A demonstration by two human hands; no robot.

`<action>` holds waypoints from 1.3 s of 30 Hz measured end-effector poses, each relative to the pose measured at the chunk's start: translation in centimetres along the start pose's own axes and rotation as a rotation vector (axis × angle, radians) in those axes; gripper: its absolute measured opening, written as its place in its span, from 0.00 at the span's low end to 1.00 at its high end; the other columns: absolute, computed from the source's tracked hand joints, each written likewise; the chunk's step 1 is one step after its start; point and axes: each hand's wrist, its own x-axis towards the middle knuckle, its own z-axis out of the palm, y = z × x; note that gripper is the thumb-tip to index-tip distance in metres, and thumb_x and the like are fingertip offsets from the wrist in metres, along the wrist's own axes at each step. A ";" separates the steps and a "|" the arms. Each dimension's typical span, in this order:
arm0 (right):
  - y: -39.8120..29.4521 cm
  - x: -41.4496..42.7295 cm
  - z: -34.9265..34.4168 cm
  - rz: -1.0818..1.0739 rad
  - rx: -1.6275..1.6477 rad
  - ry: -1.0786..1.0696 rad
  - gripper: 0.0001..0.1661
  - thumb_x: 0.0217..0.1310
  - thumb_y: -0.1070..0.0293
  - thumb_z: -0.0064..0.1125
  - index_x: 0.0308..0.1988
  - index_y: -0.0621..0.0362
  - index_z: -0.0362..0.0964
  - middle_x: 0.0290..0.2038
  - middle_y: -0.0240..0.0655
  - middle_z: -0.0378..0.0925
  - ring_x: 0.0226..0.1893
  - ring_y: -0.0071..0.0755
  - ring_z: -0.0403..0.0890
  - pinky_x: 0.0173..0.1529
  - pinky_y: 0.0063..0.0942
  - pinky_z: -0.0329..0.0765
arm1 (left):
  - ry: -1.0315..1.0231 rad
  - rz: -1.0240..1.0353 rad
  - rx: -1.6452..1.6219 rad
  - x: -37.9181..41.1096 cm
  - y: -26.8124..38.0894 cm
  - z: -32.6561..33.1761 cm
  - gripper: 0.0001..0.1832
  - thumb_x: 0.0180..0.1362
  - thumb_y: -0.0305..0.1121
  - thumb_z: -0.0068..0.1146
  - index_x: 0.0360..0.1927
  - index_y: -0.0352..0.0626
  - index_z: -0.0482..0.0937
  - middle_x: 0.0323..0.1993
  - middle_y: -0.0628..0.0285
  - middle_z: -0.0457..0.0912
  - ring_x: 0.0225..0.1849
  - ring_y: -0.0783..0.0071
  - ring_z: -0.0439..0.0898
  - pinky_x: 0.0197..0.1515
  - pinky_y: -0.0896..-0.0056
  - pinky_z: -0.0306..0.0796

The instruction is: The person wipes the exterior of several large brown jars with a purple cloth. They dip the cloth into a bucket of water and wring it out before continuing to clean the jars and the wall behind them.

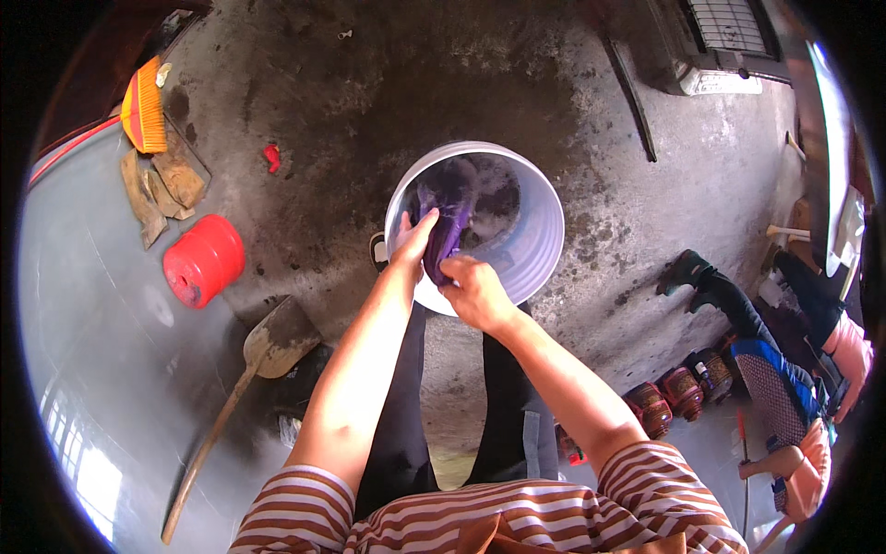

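A white plastic bucket (547,228) stands on the concrete floor between and just ahead of my feet. Dark, foamy water (495,201) shows inside it. A wet purple cloth (448,232) hangs down into the bucket from my hands. My left hand (414,239) lies along the cloth's left side, thumb pointing up, its fingers partly hidden. My right hand (473,284) is closed on the cloth's near end, just over the bucket's near rim.
Left are an upturned red bucket (205,260), a shovel (280,343), wood pieces (178,173) and an orange broom head (144,107). Several patterned jars (682,392) stand at the lower right, near two people (782,388) (848,346). A dark bar (630,100) lies upper right.
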 end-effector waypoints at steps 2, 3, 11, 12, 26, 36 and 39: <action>-3.9 -2.4 -2.1 0.002 0.238 -0.071 0.06 0.42 0.77 0.54 0.27 0.64 0.67 0.26 0.48 0.71 0.30 0.52 0.74 0.37 0.39 0.70 | -0.139 -0.017 -0.169 -2.0 0.9 0.3 0.57 0.48 0.41 0.68 0.70 0.42 0.36 0.56 0.42 0.68 0.47 0.57 0.78 0.42 0.59 0.77; -4.7 -3.3 -2.6 0.020 0.297 -0.161 0.06 0.41 0.77 0.54 0.26 0.64 0.66 0.24 0.46 0.70 0.27 0.44 0.74 0.35 0.35 0.70 | -0.192 -0.041 -0.177 -2.2 1.4 0.3 0.47 0.49 0.36 0.66 0.68 0.39 0.50 0.51 0.46 0.73 0.45 0.60 0.79 0.40 0.62 0.77; -4.0 -5.7 -3.7 0.638 1.119 0.089 0.20 0.64 0.51 0.53 0.44 0.57 0.69 0.36 0.32 0.77 0.36 0.29 0.79 0.46 0.31 0.76 | -0.438 -0.025 -0.305 -14.3 2.7 -1.1 0.28 0.44 0.24 0.48 0.54 0.35 0.70 0.43 0.56 0.78 0.43 0.66 0.79 0.50 0.67 0.73; -2.0 -5.4 -3.4 0.767 1.138 0.158 0.23 0.64 0.46 0.51 0.42 0.57 0.70 0.37 0.34 0.78 0.36 0.31 0.80 0.45 0.32 0.78 | -0.448 0.010 -0.348 -16.0 2.6 -0.7 0.29 0.43 0.24 0.49 0.54 0.35 0.70 0.44 0.56 0.78 0.45 0.66 0.78 0.53 0.66 0.72; 6.6 2.7 -5.6 0.713 0.739 0.752 0.26 0.39 0.81 0.58 0.46 0.62 0.69 0.40 0.43 0.76 0.35 0.44 0.78 0.41 0.30 0.77 | 0.093 0.357 -0.202 -12.4 -0.2 0.5 0.22 0.37 0.19 0.48 0.41 0.34 0.79 0.36 0.62 0.81 0.38 0.71 0.79 0.46 0.75 0.70; 3.2 -3.5 -4.0 0.296 0.777 0.773 0.16 0.48 0.77 0.66 0.39 0.61 0.71 0.35 0.29 0.77 0.33 0.23 0.74 0.42 0.22 0.71 | 0.335 0.498 0.176 -6.8 -2.5 -1.1 0.21 0.40 0.21 0.47 0.41 0.36 0.80 0.36 0.62 0.82 0.37 0.72 0.79 0.46 0.72 0.71; 2.0 -4.6 -4.2 0.278 0.869 0.695 0.13 0.51 0.75 0.66 0.38 0.58 0.72 0.33 0.25 0.76 0.32 0.18 0.73 0.38 0.18 0.70 | 0.247 0.352 0.471 -8.9 0.0 -0.4 0.25 0.42 0.20 0.48 0.49 0.37 0.76 0.44 0.54 0.80 0.44 0.69 0.79 0.50 0.72 0.70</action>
